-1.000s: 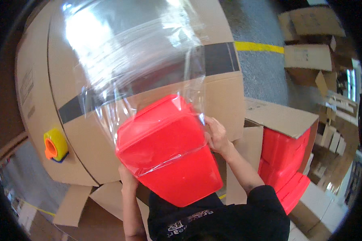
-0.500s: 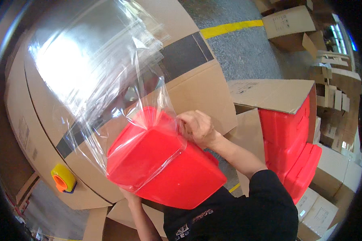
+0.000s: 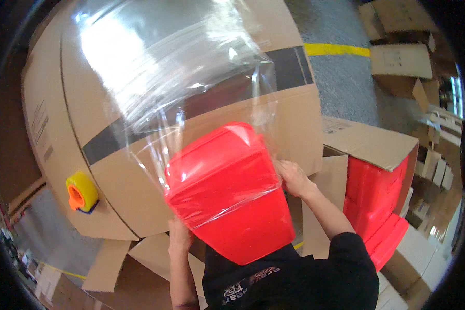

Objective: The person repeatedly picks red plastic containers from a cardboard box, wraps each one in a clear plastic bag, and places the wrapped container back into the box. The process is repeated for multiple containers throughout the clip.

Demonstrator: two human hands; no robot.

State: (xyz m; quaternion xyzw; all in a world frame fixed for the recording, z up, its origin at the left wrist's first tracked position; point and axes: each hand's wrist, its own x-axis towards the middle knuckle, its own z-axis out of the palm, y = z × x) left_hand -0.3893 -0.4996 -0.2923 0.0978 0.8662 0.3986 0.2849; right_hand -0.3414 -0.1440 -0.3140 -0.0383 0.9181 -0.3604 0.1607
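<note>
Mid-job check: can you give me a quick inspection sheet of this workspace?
Surface: large box, dark band across it.
Job's things: red bin, its far part inside clear plastic that extends over the box.
Clutter: yellow-and-orange tape on the box, at left.
Hands: left hand and right hand at opposite sides of the bin; fingers partly hidden.
Cables: nothing seen.
Surroundings: open carton of red containers at right; yellow floor line.

Left hand (image 3: 180, 235) (partly) behind red container (image 3: 243, 219)

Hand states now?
Left hand: at left side of red bin, fingers hidden; can't tell grip.
Right hand: at bin's right side, fingertips obscured; can't tell.
</note>
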